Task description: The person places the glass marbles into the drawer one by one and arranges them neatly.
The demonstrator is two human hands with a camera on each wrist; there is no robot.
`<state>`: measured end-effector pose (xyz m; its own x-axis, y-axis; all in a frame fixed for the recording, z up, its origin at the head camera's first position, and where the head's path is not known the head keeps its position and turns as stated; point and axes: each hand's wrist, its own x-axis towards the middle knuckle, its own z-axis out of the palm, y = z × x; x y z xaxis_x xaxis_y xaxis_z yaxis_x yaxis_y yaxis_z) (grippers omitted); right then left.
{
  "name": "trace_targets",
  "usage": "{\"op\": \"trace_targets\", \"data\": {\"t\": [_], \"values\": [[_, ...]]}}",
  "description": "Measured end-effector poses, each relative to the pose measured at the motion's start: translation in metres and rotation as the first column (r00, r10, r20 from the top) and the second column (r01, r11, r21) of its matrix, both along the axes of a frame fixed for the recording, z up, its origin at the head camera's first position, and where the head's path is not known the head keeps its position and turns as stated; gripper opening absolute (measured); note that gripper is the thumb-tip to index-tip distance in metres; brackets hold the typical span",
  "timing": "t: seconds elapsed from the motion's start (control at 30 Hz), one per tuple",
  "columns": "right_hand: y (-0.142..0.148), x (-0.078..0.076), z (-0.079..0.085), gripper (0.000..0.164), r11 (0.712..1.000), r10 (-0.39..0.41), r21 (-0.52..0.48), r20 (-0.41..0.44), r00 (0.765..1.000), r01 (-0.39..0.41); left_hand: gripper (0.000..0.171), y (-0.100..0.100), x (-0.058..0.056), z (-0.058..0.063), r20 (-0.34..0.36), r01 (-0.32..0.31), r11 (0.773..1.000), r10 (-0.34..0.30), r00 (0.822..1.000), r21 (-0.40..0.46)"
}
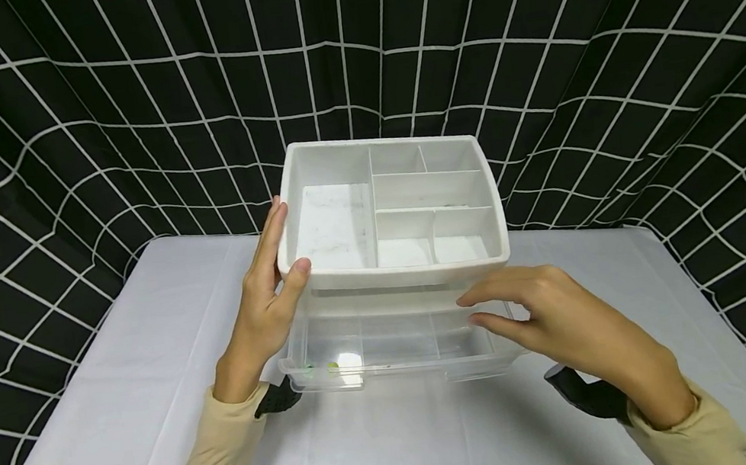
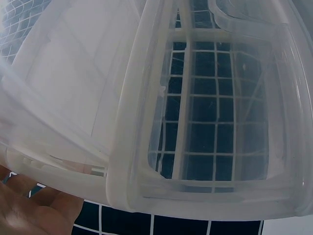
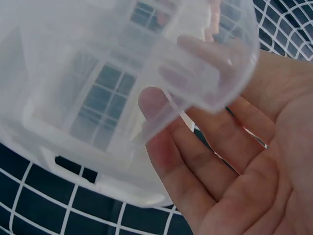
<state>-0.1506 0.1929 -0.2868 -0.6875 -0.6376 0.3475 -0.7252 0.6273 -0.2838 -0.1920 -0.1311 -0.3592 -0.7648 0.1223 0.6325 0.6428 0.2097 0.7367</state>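
Note:
A white plastic organizer box (image 1: 439, 188) with a divided open top is tilted toward me in the head view. Under its front edge a clear plastic drawer (image 1: 399, 337) with dividers juts out. My left hand (image 1: 260, 318) grips the box's left side, thumb over the front-left rim and fingers along the wall. Near the drawer's right end is my right hand (image 1: 540, 305), its thumb and fingers apart. In the right wrist view its fingers lie beside a clear plastic corner (image 3: 215, 93), with part of the hand seen through the plastic; firm contact is unclear.
Tiny green and yellow spots (image 1: 332, 366) show at the drawer's front left. Everything is over a table with a white cloth (image 1: 151, 350). A black curtain with a white grid (image 1: 353, 58) encloses the back and sides. Dark straps circle both wrists.

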Motion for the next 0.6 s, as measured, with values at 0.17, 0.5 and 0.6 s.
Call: {"op": "trace_targets", "data": {"t": [0.17,0.5,0.6], "values": [[0.007,0.000,0.000,0.032,0.999,0.003,-0.046,-0.052,0.999,-0.005,0.068,0.000,0.000,0.000,0.001,0.002,1.000,-0.002,1.000,0.002],[0.017,0.002,-0.002,0.039,0.995,-0.026,-0.098,-0.078,0.997,0.019,0.068,0.000,-0.001,-0.001,-0.008,-0.001,1.000,0.001,1.000,0.006],[0.021,0.002,-0.003,0.039,0.994,-0.036,-0.107,-0.087,0.996,0.027,0.068,0.000,-0.001,-0.001,-0.011,-0.003,1.000,0.003,1.000,0.004]]}}
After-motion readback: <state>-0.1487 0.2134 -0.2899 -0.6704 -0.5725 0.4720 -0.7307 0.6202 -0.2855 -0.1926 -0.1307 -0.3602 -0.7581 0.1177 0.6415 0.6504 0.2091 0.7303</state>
